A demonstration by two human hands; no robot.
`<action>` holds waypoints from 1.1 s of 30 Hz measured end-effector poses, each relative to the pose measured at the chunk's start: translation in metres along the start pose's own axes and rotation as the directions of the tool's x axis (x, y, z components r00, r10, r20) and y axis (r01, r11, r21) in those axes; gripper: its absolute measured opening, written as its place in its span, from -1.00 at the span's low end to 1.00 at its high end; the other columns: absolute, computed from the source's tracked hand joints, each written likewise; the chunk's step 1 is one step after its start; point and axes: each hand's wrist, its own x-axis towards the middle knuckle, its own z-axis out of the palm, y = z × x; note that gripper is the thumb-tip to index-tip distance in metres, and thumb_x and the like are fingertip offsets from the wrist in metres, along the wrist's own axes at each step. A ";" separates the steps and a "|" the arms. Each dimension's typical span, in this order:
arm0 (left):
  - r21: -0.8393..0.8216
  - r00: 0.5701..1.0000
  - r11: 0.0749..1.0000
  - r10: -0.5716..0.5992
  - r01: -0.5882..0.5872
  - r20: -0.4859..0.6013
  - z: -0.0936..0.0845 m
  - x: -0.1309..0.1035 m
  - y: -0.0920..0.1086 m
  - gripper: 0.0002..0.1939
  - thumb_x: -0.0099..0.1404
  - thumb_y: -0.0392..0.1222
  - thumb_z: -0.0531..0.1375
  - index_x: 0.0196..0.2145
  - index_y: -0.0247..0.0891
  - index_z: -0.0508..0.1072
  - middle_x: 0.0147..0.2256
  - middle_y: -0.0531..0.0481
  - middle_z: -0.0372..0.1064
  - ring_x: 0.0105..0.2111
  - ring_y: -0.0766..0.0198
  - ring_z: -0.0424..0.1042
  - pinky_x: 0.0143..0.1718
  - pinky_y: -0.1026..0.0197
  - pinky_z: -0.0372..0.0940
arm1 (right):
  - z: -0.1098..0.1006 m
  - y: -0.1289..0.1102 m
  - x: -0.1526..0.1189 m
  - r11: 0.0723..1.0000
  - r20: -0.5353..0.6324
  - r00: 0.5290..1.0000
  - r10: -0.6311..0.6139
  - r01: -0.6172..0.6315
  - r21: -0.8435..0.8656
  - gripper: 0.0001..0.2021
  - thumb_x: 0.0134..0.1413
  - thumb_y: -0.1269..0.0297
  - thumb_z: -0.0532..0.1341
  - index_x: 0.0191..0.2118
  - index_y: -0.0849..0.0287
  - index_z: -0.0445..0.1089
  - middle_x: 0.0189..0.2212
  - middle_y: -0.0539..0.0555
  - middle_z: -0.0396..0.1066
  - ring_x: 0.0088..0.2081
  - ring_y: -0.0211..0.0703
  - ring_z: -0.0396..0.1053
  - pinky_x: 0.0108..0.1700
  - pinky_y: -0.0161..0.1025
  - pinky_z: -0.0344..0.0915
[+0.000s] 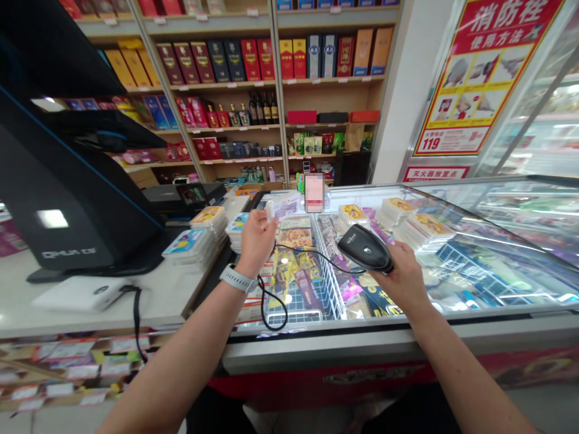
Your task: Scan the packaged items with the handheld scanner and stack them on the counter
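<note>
My right hand [402, 274] is wrapped round the handle of a black barcode scanner [365, 248], its head pointing left over the glass-topped freezer [384, 319]. A dark cable [312, 251] runs from the scanner towards my left side and loops below my left wrist. My left hand [257, 238] is closed in a pinch on a clear plastic packet [286, 208] with purplish print; its edge is blurred. Just beyond the packet stands a phone-sized pink panel [313, 193], partly pixelated. Under the glass lie wire baskets [335, 283] and several wrapped ice creams [307, 286].
White packs with yellow labels [425, 232] stand stacked on the freezer at right. More stacked packs [192, 244] sit on the left counter, beside a black checkout terminal [76, 181] and a white box-shaped device [81, 293]. Shelves [226, 84] with boxes and bottles line the back.
</note>
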 end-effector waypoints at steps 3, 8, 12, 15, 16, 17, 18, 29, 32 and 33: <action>0.431 0.966 0.883 0.245 -0.186 -0.087 -0.044 0.021 -0.002 -0.81 0.20 -0.16 0.18 -0.21 -0.22 0.40 -0.22 -0.04 0.48 -0.20 0.14 0.44 -0.12 0.10 0.28 | 0.000 0.001 0.000 1.000 -0.003 1.000 -0.007 0.007 -0.002 -0.82 0.05 0.15 0.22 -0.27 0.11 0.30 -0.41 0.05 0.39 -0.30 -0.03 0.35 0.02 0.02 0.22; 0.781 0.887 0.542 0.460 -0.311 0.034 -0.095 0.030 -0.020 -0.80 0.25 -0.23 0.10 -0.21 -0.22 0.49 -0.12 -0.12 0.43 -0.07 0.04 0.31 -0.01 0.04 0.20 | -0.001 0.001 0.000 1.000 -0.002 1.000 -0.012 0.012 0.015 -0.87 0.06 0.21 0.21 -0.29 0.11 0.28 -0.41 0.04 0.40 -0.33 -0.05 0.35 0.03 0.01 0.21; 0.864 0.877 0.355 0.445 -0.358 0.180 -0.100 0.025 -0.034 -0.76 0.28 -0.24 0.05 -0.23 -0.24 0.51 -0.16 -0.16 0.43 -0.11 0.02 0.29 -0.05 0.04 0.20 | 0.000 0.001 0.000 0.999 -0.019 0.999 -0.031 0.031 0.007 -0.89 0.08 0.23 0.20 -0.29 0.12 0.28 -0.40 0.05 0.42 -0.35 -0.06 0.37 0.04 0.03 0.20; 0.883 0.889 0.302 0.398 -0.360 0.226 -0.094 0.021 -0.034 -0.75 0.28 -0.23 0.05 -0.24 -0.24 0.52 -0.20 -0.17 0.44 -0.12 -0.01 0.28 -0.06 0.00 0.17 | 0.001 0.001 0.000 1.000 -0.014 1.000 -0.023 0.023 0.003 -0.89 0.09 0.22 0.19 -0.30 0.12 0.29 -0.39 0.05 0.43 -0.34 -0.06 0.38 0.05 0.03 0.19; 0.894 0.897 0.284 0.378 -0.347 0.228 -0.092 0.019 -0.033 -0.75 0.28 -0.22 0.04 -0.23 -0.23 0.52 -0.20 -0.17 0.44 -0.11 -0.02 0.28 -0.07 -0.02 0.16 | 0.001 0.001 0.000 1.000 -0.010 1.000 -0.019 0.019 0.005 -0.89 0.10 0.22 0.19 -0.30 0.12 0.29 -0.39 0.05 0.43 -0.34 -0.06 0.38 0.05 0.03 0.19; 0.905 0.905 0.265 0.360 -0.333 0.228 -0.091 0.018 -0.032 -0.74 0.29 -0.21 0.04 -0.22 -0.22 0.52 -0.19 -0.18 0.44 -0.10 -0.04 0.28 -0.08 -0.03 0.15 | 0.001 0.001 0.000 1.000 -0.007 1.000 -0.016 0.016 0.010 -0.89 0.10 0.22 0.18 -0.29 0.12 0.29 -0.38 0.05 0.44 -0.33 -0.06 0.38 0.06 0.04 0.19; 0.914 0.910 0.248 0.348 -0.321 0.226 -0.089 0.017 -0.030 -0.73 0.30 -0.20 0.03 -0.21 -0.21 0.52 -0.18 -0.18 0.44 -0.09 -0.05 0.27 -0.09 -0.04 0.14 | 0.000 0.001 0.000 1.000 -0.007 1.000 -0.013 0.013 0.017 -0.88 0.10 0.21 0.19 -0.28 0.11 0.29 -0.38 0.05 0.44 -0.33 -0.06 0.38 0.05 0.04 0.19; 0.937 0.937 0.191 0.252 -0.293 0.241 -0.088 0.008 -0.021 -0.62 0.31 -0.30 -0.07 -0.06 -0.27 0.45 -0.11 -0.26 0.42 -0.05 -0.14 0.28 -0.08 -0.13 0.10 | 0.000 0.001 -0.001 0.998 -0.011 1.000 0.017 -0.017 0.062 -0.84 0.04 0.21 0.23 -0.27 0.12 0.30 -0.40 0.03 0.41 -0.32 -0.07 0.37 0.05 0.03 0.18; 0.901 0.915 0.257 0.301 -0.348 0.268 -0.078 0.001 -0.012 -0.56 0.29 -0.31 -0.05 0.10 -0.27 0.34 0.05 -0.27 0.33 0.05 -0.13 0.25 -0.01 -0.13 0.09 | 0.000 0.001 0.000 0.997 0.016 0.999 0.029 -0.030 0.066 -0.84 0.04 0.22 0.25 -0.28 0.12 0.30 -0.38 0.04 0.42 -0.31 -0.07 0.38 0.06 0.02 0.17; 0.876 0.901 0.285 0.317 -0.390 0.297 -0.072 -0.001 -0.009 -0.54 0.29 -0.30 -0.04 0.13 -0.26 0.30 0.09 -0.26 0.30 0.08 -0.12 0.23 0.02 -0.13 0.09 | 0.000 0.000 0.000 0.997 0.020 0.999 0.037 -0.038 0.067 -0.84 0.03 0.21 0.25 -0.28 0.12 0.30 -0.38 0.04 0.42 -0.30 -0.07 0.38 0.07 0.02 0.16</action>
